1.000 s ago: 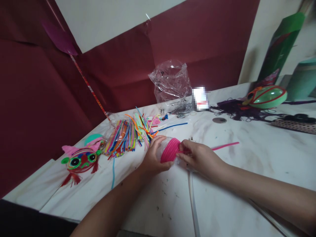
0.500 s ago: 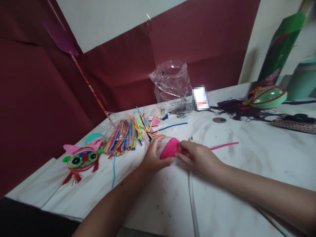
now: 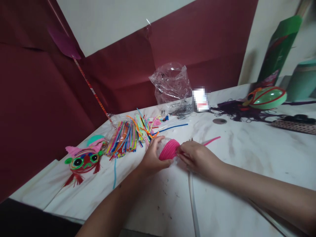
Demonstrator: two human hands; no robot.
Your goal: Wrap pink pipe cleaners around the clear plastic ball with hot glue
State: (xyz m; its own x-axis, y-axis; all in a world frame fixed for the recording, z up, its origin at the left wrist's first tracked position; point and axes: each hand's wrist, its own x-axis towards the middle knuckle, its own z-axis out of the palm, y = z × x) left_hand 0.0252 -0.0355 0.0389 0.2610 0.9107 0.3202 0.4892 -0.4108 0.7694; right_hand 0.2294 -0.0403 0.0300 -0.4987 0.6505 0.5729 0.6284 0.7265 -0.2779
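Observation:
My left hand (image 3: 154,153) is curled around a clear, rounded plastic form (image 3: 161,144), thumb below and fingers on top. Bright pink pipe cleaner (image 3: 170,150) is coiled in close rows over the form's right side. At the edge of the coils, my right hand (image 3: 194,154) pinches a pink pipe cleaner (image 3: 212,141), whose free end sticks out beyond the hand to the right. Part of that strand is hidden by the right fingers. A thin pale strip or cord (image 3: 193,204) runs under my right hand toward the table's front.
A plastic pack of coloured pipe cleaners (image 3: 123,140) lies left of my hands, beside a decorated animal face (image 3: 85,161). Behind are a blue pipe cleaner (image 3: 174,126) and a clear bag (image 3: 172,84). At right sit a green balloon-like piece (image 3: 269,98) and a grey disc (image 3: 219,121).
The free end of the pink pipe cleaner now reaches less far to the right and points more upward. My left hand keeps its hold; the right still pinches at the coils.

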